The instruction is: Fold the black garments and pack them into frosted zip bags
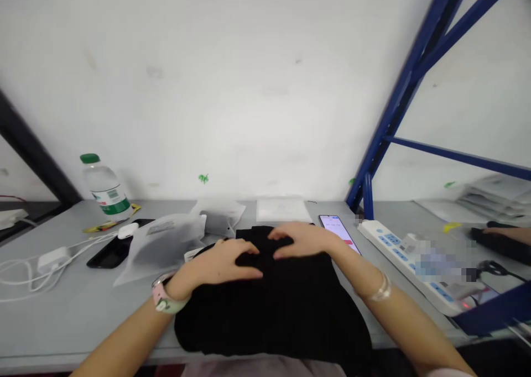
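A black piece of fabric (282,310), seemingly a garment, lies spread at the front of the table and hangs over its near edge. My left hand (224,261) is over its left upper part, thumb and fingers apart in a loose curve. Opposite it, my right hand (301,240) curves over the upper right part, thumb apart from the fingers. Neither hand grips the cloth; whether the fingertips touch it I cannot tell. The two hands face each other with a small gap between them.
Frosted plastic bags (166,244) and a black phone (110,252) lie left, near white cables and a bottle (105,186). At right are a lit phone (338,230), a power strip (406,263) and a blue frame (398,100). Another person's hand (508,233) shows far right.
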`<act>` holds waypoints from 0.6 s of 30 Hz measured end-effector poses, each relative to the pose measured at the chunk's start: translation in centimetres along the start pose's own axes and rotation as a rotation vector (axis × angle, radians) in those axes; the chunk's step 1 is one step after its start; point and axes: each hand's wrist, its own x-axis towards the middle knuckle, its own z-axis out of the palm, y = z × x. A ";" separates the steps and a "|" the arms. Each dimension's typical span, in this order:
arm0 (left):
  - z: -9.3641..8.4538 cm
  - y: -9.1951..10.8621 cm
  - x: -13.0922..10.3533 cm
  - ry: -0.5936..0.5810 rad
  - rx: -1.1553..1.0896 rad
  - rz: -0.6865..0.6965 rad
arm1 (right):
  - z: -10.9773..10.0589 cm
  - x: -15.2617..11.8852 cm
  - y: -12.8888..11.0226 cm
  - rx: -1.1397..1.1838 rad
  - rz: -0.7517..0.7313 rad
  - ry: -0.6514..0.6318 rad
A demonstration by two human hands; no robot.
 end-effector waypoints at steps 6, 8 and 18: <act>-0.6 -0.1 4.7 -0.004 -0.301 -0.129 | -1.3 12.5 -0.2 0.311 0.199 0.347; 0.7 -0.6 5.4 -0.072 -0.338 -0.135 | -0.5 15.4 -0.3 0.404 0.255 0.325; 2.7 -4.2 6.1 -0.005 -0.853 -0.272 | 2.4 17.8 -1.7 0.740 0.198 0.425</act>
